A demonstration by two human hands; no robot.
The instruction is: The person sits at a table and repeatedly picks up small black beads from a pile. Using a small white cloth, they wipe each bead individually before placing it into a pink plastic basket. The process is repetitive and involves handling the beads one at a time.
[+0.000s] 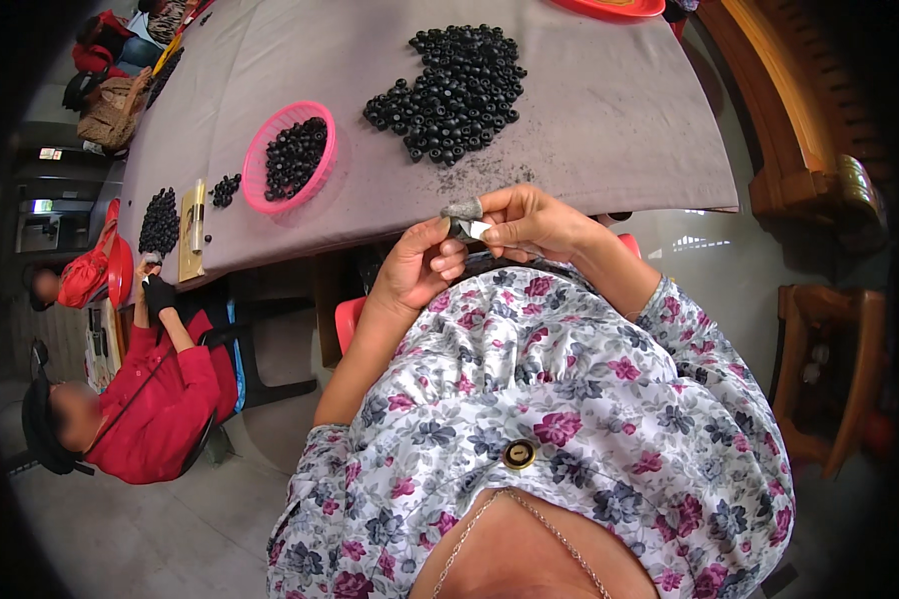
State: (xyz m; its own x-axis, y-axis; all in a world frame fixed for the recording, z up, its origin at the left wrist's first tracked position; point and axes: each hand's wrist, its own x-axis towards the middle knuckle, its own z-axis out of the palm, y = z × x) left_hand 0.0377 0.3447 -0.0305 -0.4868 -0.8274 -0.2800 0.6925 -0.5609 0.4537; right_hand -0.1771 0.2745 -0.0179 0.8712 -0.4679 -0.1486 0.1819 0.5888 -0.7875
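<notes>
My left hand (417,262) is closed, its thumb and fingers pinching a small black bead (456,229) close to my body at the table's edge. Against the bead, my right hand (531,226) presses a small white folded piece (478,231) between thumb and fingers. A grey wrap (462,210) covers a fingertip there; whether it belongs to the finger or is a loose scrap I cannot tell. Beyond my hands lies a large heap of black beads (459,90) with holes, dark dust scattered on its near side. A pink basket (253,185) to the left holds more beads.
A grey cloth covers the table (370,220). At its left, a person in red (175,399) works beside a smaller bead pile (158,222) and a flat yellowish packet (192,230). A red tray (619,8) sits at the far edge. Wooden chairs (829,369) stand to the right.
</notes>
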